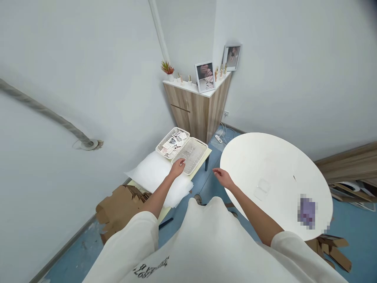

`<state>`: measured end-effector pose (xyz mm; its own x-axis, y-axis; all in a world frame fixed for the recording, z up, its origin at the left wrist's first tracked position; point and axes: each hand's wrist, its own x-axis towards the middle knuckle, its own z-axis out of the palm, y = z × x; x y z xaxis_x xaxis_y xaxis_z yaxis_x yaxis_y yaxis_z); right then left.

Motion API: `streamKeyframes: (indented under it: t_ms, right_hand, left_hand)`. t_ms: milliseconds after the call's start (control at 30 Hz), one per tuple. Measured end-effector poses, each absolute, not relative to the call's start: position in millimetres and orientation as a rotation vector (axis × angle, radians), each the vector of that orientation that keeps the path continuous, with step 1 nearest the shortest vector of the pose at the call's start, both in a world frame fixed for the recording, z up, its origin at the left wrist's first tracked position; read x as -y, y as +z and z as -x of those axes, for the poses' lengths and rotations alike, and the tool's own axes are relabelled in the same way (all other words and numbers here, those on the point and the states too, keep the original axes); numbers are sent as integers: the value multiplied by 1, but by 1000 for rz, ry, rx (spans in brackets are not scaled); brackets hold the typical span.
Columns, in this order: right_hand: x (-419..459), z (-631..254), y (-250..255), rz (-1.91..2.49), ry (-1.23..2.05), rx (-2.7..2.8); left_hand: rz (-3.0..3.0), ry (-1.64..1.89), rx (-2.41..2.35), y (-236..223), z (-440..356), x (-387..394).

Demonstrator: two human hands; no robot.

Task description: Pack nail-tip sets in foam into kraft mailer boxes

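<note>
My left hand [177, 167] is over the near left edge of a white basket [203, 159] that contains several clear plastic boxes [193, 152]. Its fingers are loosely bent and apart, with nothing visible in them. Beside that basket, a second white basket [159, 147] contains small printed packets [173, 142]. My right hand [224, 177] hovers by the left rim of a round white table [265, 153]. Its fingers reach loosely forward, and I see nothing held. An open clear plastic box [262, 189] lies on this table, to the right of that hand.
White foam sheets [160, 175] cover part of the pale side table [208, 152]. Flattened cardboard [119, 208] lies at left. A blurred purple item [307, 211] rests on the round table. A corner cabinet [191, 114] bears picture frames, bottles and a plant; cables [225, 131] lie nearby.
</note>
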<state>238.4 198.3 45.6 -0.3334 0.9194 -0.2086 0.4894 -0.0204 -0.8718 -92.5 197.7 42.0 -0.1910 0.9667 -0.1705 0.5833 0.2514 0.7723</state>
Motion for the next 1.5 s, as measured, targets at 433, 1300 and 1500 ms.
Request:
streamKeyframes:
  t_ms: [433,1300,1500]
  right_hand:
    - [-262,-127,59,1525,1235,2019]
    - [-289,-91,42,1523,1306,2079]
    - [-286,-89,39,1498,1307,2091]
  left_hand:
    - [-1535,426,-2050,-3,216,-280]
    - [-1836,25,-2086,-27,217,-300]
    - [-1890,-81,-2045,-30,222,-306]
